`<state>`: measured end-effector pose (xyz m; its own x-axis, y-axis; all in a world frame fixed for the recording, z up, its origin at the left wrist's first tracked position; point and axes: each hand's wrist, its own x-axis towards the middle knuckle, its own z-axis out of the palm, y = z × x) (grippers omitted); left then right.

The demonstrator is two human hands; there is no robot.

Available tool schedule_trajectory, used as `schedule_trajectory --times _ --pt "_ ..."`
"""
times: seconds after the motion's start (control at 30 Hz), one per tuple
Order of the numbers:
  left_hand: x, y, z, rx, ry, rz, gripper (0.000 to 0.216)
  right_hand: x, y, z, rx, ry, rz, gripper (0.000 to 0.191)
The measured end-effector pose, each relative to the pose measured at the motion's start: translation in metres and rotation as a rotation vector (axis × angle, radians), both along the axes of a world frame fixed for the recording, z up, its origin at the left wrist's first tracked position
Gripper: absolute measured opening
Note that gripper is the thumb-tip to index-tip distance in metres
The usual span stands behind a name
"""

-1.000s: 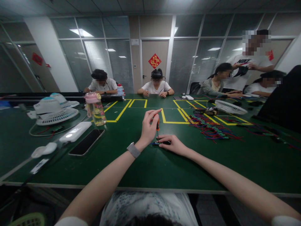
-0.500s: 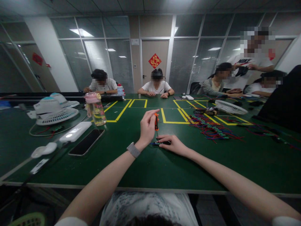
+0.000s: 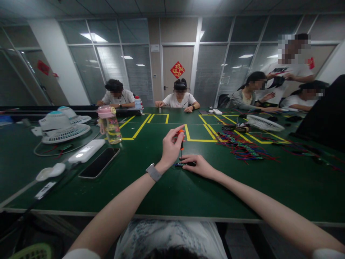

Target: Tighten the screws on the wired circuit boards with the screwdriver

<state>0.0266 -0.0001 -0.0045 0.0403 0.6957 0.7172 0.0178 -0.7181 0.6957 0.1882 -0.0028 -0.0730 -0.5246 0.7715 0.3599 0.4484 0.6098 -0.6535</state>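
Note:
My left hand [image 3: 170,146] grips a small orange-handled screwdriver [image 3: 181,141] held upright, its tip down on a small dark part [image 3: 180,164] lying on the green table [image 3: 172,190]. My right hand [image 3: 198,164] lies flat on the table and pins that part with its fingers. A grey watch is on my left wrist. Most of the small part is hidden under my right fingers.
A phone [image 3: 99,162], a white power bank [image 3: 86,151], a pink-lidded bottle [image 3: 109,125] and white fans [image 3: 61,126] sit to the left. A pile of coloured wired parts [image 3: 241,148] lies to the right. Several other people sit across the table.
My left fingers have shifted on the screwdriver handle, turning it while the tip stays on the part. My right hand has kept still.

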Motion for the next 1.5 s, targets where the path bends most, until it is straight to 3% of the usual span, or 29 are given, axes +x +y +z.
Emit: schedule_trajectory --times 0.13,0.33,0.53,0.73,0.93,1.13,1.27,1.37,1.5 --pt "-0.001 -0.001 0.001 0.074 0.053 0.126 0.021 0.0 0.0 -0.001 0.009 0.012 0.006 0.025" --pt "0.001 0.0 0.0 -0.06 -0.03 -0.092 0.032 0.0 0.0 0.0 0.011 0.01 0.007 0.026" --pt "0.0 -0.002 0.002 0.066 0.07 0.101 0.02 0.0 0.0 -0.001 0.018 0.009 0.004 0.026" --pt "0.001 0.0 0.001 -0.019 -0.012 -0.066 0.031 -0.001 0.0 -0.001 0.02 0.018 -0.002 0.029" --pt "-0.001 -0.002 0.001 0.079 0.074 0.125 0.022 0.0 -0.002 0.002 0.014 -0.008 0.001 0.026" --pt "0.001 -0.001 0.001 -0.012 0.004 -0.063 0.031 -0.001 -0.002 0.002 0.026 -0.004 0.003 0.027" --pt "0.0 -0.001 0.001 0.049 0.042 0.081 0.025 -0.001 -0.004 0.002 0.031 0.004 -0.046 0.031" --pt "-0.002 -0.001 0.002 0.087 0.079 0.154 0.022 0.0 -0.008 0.003 0.05 0.015 -0.11 0.021" --pt "-0.001 0.001 0.0 0.023 0.029 0.003 0.031 0.001 -0.015 0.003 0.1 0.036 -0.11 0.013"
